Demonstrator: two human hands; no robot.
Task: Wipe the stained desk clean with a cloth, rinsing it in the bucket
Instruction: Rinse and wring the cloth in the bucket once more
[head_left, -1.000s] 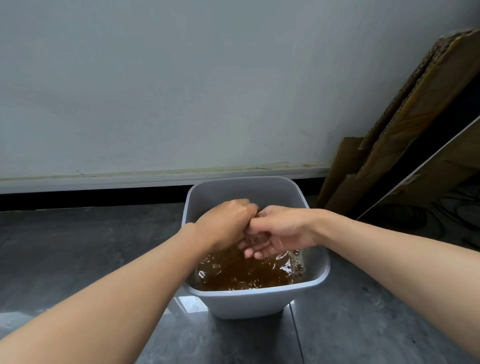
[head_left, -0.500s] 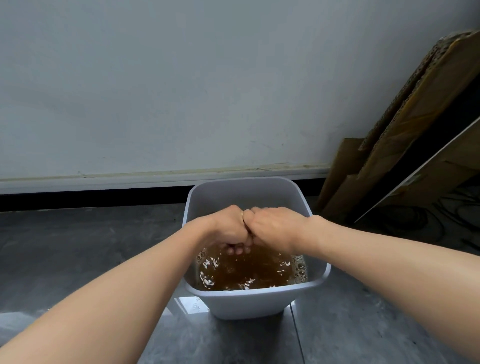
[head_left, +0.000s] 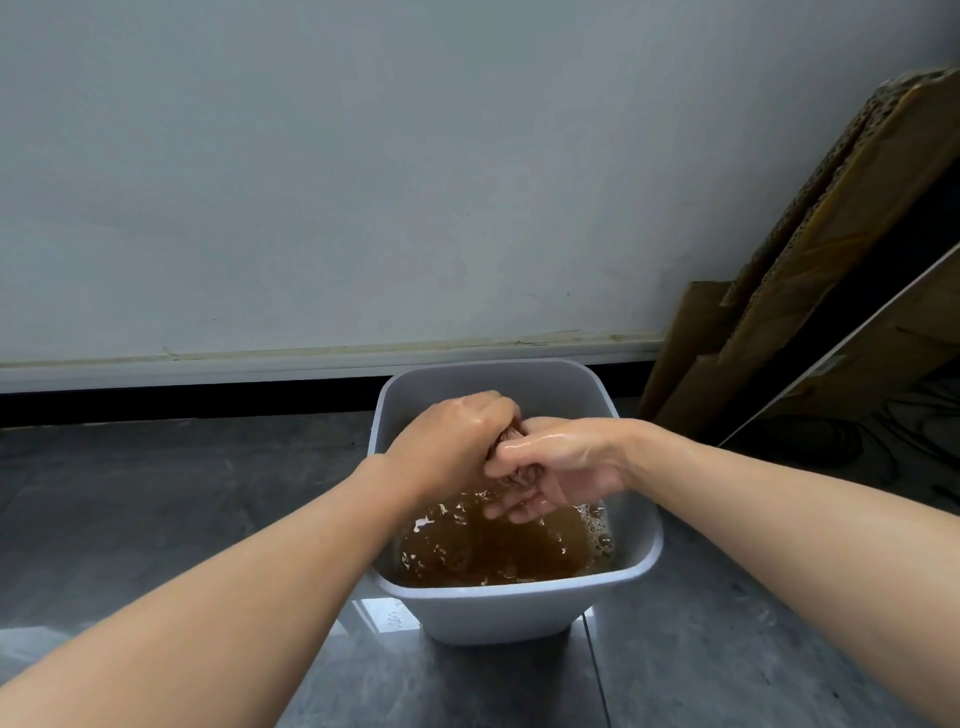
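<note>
Now both fists have twisted: the left hand (head_left: 457, 447) and right hand (head_left: 563, 465) grip the brownish cloth (head_left: 515, 435), newly exposed between them, above brown water (head_left: 493, 558) in the bucket (head_left: 519, 595) at lower centre.

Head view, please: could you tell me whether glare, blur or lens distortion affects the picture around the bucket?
Head view: sharp, soft even light; glints speckle the brown water in the bucket; the wet right hand shines; the cloth, gripped with the left hand, is mostly hidden; the skirting bows slightly from wide-angle distortion.
</note>
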